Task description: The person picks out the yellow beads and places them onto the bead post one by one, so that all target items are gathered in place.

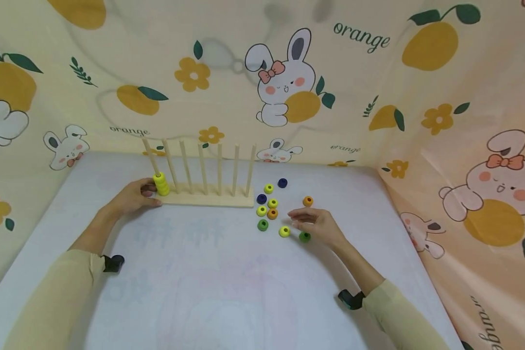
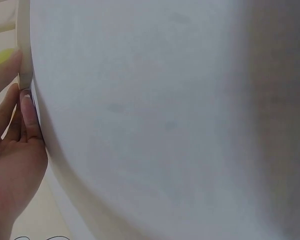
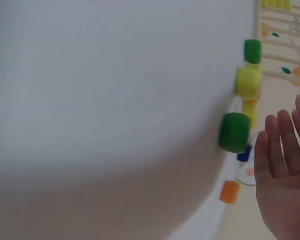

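Note:
A wooden peg rack [image 1: 210, 199] with several upright pegs stands on the table. Yellow beads [image 1: 161, 184] are stacked at the foot of its leftmost peg. My left hand [image 1: 135, 197] holds the left end of the rack's base, thumb at the front edge; in the left wrist view, its fingers [image 2: 10, 117] meet the base's end. My right hand [image 1: 317, 224] hovers over the loose beads with nothing in its fingers, which look extended in the right wrist view. Nearest to it are a green bead [image 1: 305, 236], a yellow bead [image 1: 284, 231] and an orange bead [image 1: 308, 201].
More loose beads lie right of the rack, among them a green bead [image 1: 263, 225], an orange bead [image 1: 272, 214] and a dark blue bead [image 1: 282, 183]. A patterned cloth [image 1: 227, 107] rises behind and beside the white table [image 1: 210, 291].

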A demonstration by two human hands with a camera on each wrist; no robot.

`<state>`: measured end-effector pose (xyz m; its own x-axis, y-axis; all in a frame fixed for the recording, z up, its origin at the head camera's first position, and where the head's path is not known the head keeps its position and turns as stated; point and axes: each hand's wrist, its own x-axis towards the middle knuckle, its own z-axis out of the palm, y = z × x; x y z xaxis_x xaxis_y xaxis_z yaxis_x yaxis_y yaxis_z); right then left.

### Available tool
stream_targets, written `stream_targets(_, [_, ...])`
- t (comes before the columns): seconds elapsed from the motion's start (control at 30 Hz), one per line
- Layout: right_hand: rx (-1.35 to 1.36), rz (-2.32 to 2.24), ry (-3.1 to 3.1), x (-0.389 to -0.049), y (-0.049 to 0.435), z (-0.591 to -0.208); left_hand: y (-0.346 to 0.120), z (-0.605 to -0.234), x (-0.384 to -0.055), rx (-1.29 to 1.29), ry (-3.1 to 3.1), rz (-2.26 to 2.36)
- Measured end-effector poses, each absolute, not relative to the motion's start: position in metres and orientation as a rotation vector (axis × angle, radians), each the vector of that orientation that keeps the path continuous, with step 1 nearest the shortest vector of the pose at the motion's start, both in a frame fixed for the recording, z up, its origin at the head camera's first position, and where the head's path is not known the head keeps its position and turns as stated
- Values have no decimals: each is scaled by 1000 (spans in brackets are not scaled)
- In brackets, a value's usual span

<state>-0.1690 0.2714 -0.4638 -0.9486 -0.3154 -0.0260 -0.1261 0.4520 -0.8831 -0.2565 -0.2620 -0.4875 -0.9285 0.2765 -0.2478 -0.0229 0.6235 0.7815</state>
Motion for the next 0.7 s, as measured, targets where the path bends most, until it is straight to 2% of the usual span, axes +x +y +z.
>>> stream_targets(0.7, [-300,-1200,2637,-163,264,-489,-258,-484,-253,186,2527,1191])
